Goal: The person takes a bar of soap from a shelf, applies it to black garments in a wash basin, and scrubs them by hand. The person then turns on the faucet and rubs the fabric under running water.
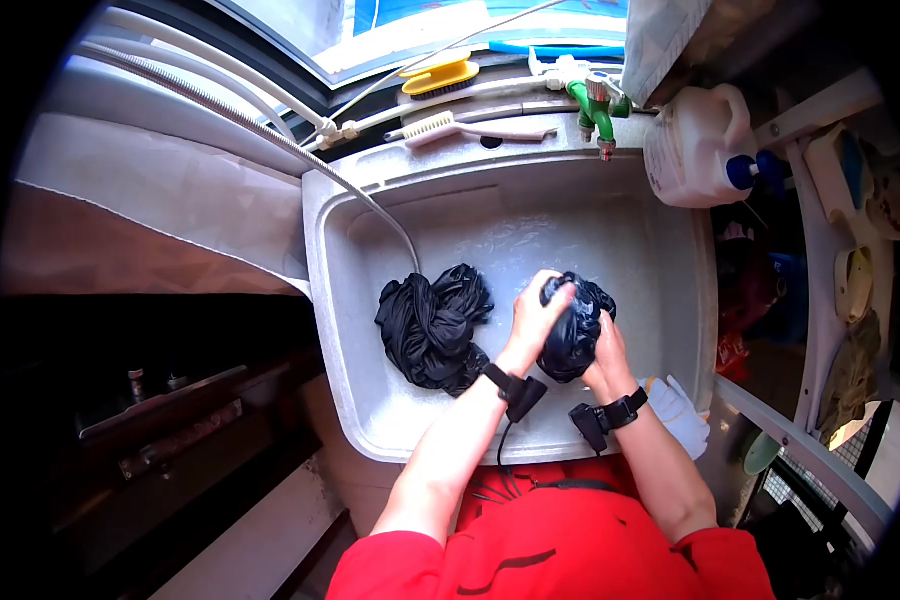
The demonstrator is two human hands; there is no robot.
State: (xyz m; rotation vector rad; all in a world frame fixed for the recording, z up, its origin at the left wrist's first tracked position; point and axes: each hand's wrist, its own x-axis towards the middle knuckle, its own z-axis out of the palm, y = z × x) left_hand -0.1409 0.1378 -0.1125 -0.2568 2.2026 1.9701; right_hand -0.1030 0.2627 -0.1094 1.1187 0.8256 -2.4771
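A bunched, wet black cloth (571,340) is squeezed between my two hands over the right half of the grey sink (365,425). My left hand (536,312) presses on its left side, thumb across the top. My right hand (608,352) cups it from the right and below; part of the fingers is hidden behind the cloth. To the left of my left hand lies a second heap of twisted black cloth (432,325) on the sink floor. Both wrists wear black straps with small devices.
A green tap (597,110) stands at the back right, beside a white jug (698,150) with a blue cap. Along the back ledge lie a long-handled brush (450,130) and a yellow brush (440,75). A hose (375,208) runs into the sink. A white glove (678,415) hangs at the front right.
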